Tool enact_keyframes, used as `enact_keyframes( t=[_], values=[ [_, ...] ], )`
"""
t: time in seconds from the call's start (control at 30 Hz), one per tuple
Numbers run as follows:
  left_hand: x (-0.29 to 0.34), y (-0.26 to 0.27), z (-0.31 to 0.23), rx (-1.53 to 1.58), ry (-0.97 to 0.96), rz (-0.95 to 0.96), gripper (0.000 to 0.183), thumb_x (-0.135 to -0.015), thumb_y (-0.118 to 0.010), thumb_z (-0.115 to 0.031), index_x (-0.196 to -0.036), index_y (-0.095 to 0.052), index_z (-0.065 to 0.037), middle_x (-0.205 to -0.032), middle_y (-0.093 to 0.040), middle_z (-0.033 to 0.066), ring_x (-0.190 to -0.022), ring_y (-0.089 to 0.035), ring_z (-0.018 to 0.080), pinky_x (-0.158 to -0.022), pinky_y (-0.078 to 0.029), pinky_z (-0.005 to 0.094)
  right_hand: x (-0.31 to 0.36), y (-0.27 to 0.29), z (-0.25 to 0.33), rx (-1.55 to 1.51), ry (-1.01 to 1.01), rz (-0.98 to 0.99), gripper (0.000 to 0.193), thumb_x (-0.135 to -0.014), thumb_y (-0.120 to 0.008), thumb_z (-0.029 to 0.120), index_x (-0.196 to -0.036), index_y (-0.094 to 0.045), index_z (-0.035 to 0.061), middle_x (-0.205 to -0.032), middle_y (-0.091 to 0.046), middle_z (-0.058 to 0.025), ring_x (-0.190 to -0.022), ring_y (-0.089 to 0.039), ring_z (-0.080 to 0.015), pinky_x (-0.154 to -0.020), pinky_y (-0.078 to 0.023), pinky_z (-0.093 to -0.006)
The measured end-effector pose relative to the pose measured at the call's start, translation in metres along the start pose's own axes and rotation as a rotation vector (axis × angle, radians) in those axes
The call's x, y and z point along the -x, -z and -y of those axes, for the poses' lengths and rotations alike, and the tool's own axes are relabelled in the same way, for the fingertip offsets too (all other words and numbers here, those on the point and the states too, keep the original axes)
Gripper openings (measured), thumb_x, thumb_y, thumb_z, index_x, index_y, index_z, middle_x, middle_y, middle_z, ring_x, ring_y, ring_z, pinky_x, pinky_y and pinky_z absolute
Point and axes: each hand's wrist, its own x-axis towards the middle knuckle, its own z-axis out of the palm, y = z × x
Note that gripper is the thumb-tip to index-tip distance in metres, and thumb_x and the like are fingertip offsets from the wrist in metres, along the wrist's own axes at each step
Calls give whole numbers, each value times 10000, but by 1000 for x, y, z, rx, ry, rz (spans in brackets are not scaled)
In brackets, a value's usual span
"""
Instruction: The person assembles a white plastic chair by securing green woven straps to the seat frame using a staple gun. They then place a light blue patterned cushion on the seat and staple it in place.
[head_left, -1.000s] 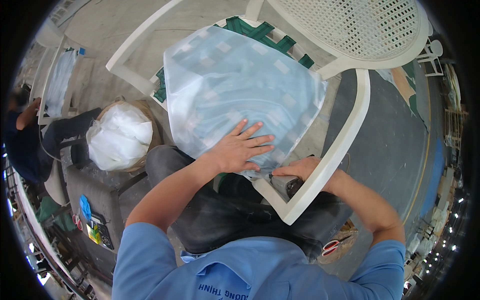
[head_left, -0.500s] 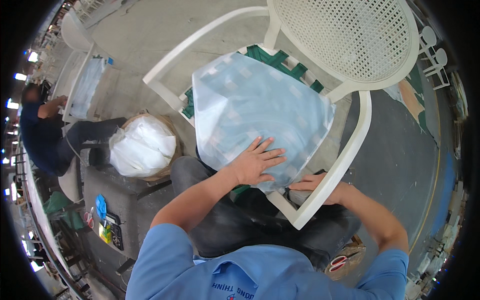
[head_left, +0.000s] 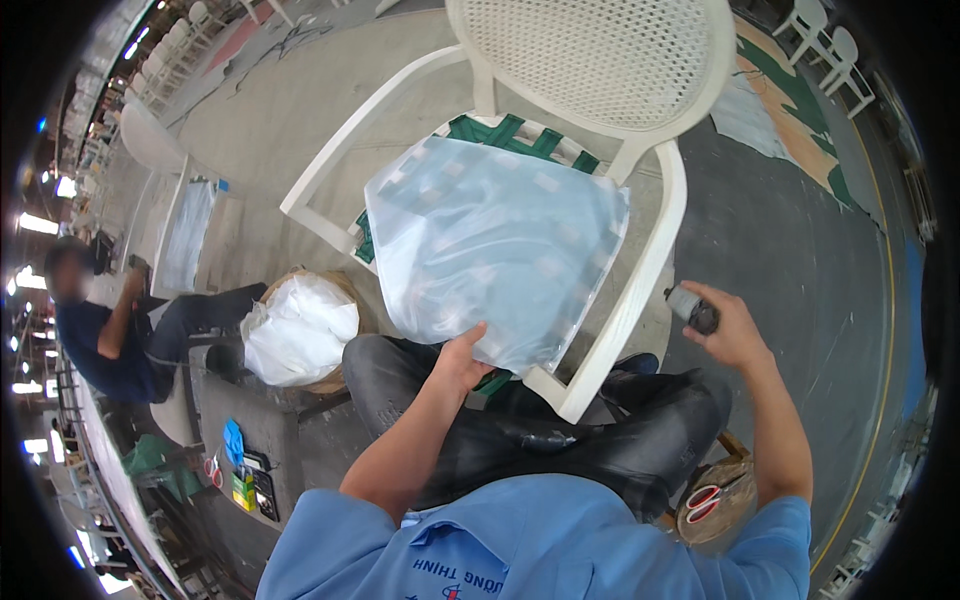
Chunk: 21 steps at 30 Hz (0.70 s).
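Observation:
A white armchair frame with a woven oval back stands before me, its front at my lap. Green webbing crosses its seat. A thin, translucent pale-blue sheet covers most of the webbing, wrinkled toward the front. My left hand pinches the sheet's front edge, thumb on top, the other fingers mostly hidden beneath. Out to the right of the chair arm, my right hand is wrapped round a grey hand tool with a black end; its exact kind is unclear.
At left sits a bundle of white material in a round container. A dark padded seat holds scissors and small items. Red-handled scissors lie on a stool at right. A co-worker sits far left by another chair.
My right hand has moved from the chair's front corner out to the right with the tool. My left hand has slid from flat on the sheet to its front edge.

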Motion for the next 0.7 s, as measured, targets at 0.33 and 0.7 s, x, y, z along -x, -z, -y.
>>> enact_keyframes(
  t=[0.33,0.7],
  values=[
    [-66,-81,32,66,-29,139,534,-1064,-664,-185,-1538,-444,-80,-1478,-570,158,-1339,-594,373,-1101,-536,586,44,88,76,-554,-494,-258,478,-820,-900,107,-1225,-691,-38,-887,-720,-53,-691,-657,-113,-641,-545,-289],
    [-73,-183,134,278,114,185,487,-1020,-749,-209,-1448,-547,-97,-1409,-649,112,-1293,-649,305,-1093,-565,506,101,45,117,-981,-632,-331,655,-793,-901,13,-1393,-639,-21,-908,-726,-61,-725,-660,-126,-657,-546,-296]
  ],
)
